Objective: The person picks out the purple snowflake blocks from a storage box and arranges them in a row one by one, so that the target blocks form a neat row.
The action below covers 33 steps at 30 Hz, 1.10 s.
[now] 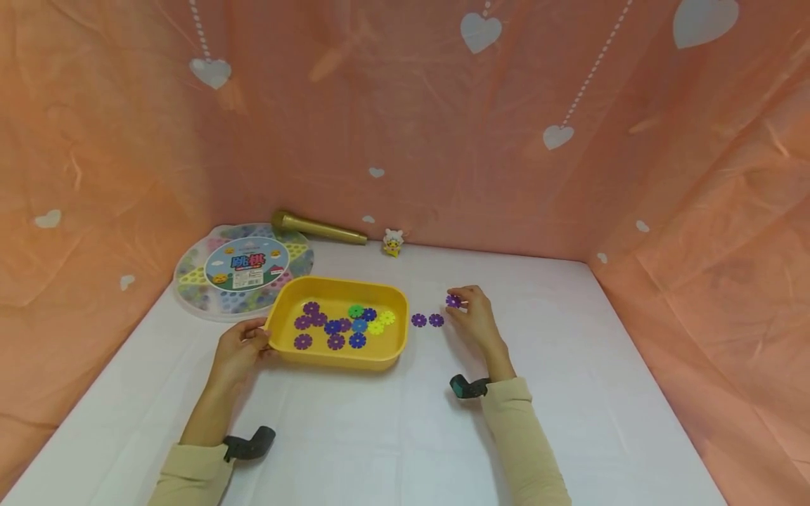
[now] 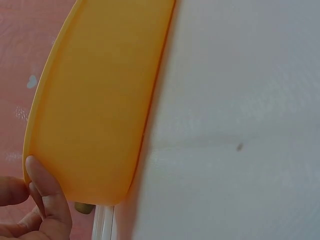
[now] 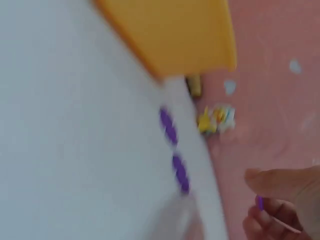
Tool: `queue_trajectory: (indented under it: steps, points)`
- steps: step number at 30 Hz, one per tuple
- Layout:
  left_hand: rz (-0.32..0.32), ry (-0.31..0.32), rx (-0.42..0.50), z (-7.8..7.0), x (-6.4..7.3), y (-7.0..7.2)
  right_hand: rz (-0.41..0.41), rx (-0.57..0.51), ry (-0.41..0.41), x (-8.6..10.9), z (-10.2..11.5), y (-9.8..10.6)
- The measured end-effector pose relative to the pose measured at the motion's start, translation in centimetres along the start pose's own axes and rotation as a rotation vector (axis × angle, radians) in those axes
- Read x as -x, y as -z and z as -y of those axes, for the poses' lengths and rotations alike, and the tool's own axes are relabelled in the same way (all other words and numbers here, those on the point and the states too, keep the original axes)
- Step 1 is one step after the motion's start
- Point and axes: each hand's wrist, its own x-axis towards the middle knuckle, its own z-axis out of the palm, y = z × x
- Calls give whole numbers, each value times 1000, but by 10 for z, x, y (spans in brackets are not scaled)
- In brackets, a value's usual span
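A yellow tray [image 1: 338, 360] stands mid-table with several flower-shaped plastic discs inside: purple, blue, green and yellow-green. My left hand [image 1: 237, 353] grips the tray's left end, thumb and fingers pinching the rim, as the left wrist view shows up close. Right of the tray, two purple discs [image 1: 419, 320] lie side by side on the white table. My right hand [image 1: 474, 316] is just beyond them and pinches another purple disc [image 1: 453, 301] between thumb and fingers. In the right wrist view that disc [image 3: 260, 202] shows edge-on, partly hidden by the fingers.
Behind the tray on the left lies a round Chinese checkers box [image 1: 247, 263] with a clear lid. A gold microphone [image 1: 323, 228] rests at its back edge. A small yellow-and-white figurine [image 1: 393, 242] stands by the pink curtain [image 1: 405, 140] at the back.
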Motion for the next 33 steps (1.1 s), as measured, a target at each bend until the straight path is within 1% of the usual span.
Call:
queue_trajectory:
  steps: [2,5,6,9,13,16,20,25,30,33]
  points:
    - [1,1,2,0,1,0,5,33,-53,5,-9,3]
    - [0,1,2,0,1,0,22,62,-95,11,-18,4]
    - [0,3,4,0,1,0,34,68,-97,12,-21,3]
    - [2,7,7,1,1,0,68,73,-90,16,-28,2]
    - [5,4,3,2,0,-1,86,89,-72,18,-33,1]
    - [-2,0,-10,2,0,-1,91,90,-34,19,-34,1]
    - [-4,-5,-11,2,0,0,107,57,1,19,-30,0]
    - [4,-1,-4,2,0,0,139,40,-15,19,-28,-2]
    - [1,-4,-12,2,0,0,142,61,-18,19,-26,-2]
    - [0,-3,-18,2,0,0,128,75,-19,16,-22,-1]
